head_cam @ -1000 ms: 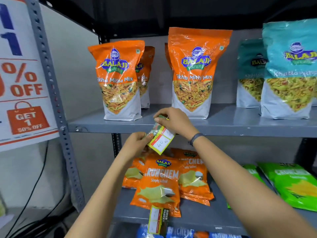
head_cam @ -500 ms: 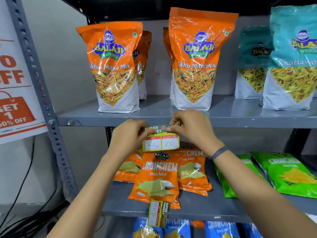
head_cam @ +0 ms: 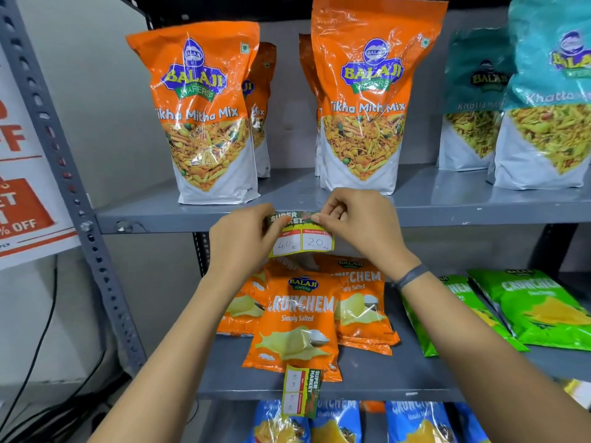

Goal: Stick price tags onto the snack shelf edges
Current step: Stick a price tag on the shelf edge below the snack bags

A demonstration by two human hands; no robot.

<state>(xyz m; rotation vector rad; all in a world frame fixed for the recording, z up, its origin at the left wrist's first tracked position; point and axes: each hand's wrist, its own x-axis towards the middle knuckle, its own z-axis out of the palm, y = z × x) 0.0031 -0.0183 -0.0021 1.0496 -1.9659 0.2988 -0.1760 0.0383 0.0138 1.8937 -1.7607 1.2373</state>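
- Grey metal shelving (head_cam: pixel 447 207) fills the view, its perforated upright (head_cam: pixel 64 174) slanting down the left side beside a red-and-white discount poster (head_cam: pixel 22 199).
- Up top stand two big orange Tikha Mitha Mix bags (head_cam: pixel 204 116), upright with more behind them, and teal Khatta Mitha bags (head_cam: pixel 543 100) to their right.
- One shelf down, orange Crunchem packs (head_cam: pixel 299 318) lie flat and overlapping, green packs (head_cam: pixel 531 308) to their right.
- Left hand (head_cam: pixel 243 241) and right hand (head_cam: pixel 361 222) meet at the front edge of the upper shelf, between the two orange bags.
- Both are on the price tag (head_cam: pixel 302 235): left fingers (head_cam: pixel 281 223) pinch its top left corner, right fingers (head_cam: pixel 323 215) pinch the top right, holding its green header against the shelf edge while the white price boxes hang just below.
- A second price tag (head_cam: pixel 302 391) sits turned sideways on the lower shelf's edge, under the front Crunchem pack.
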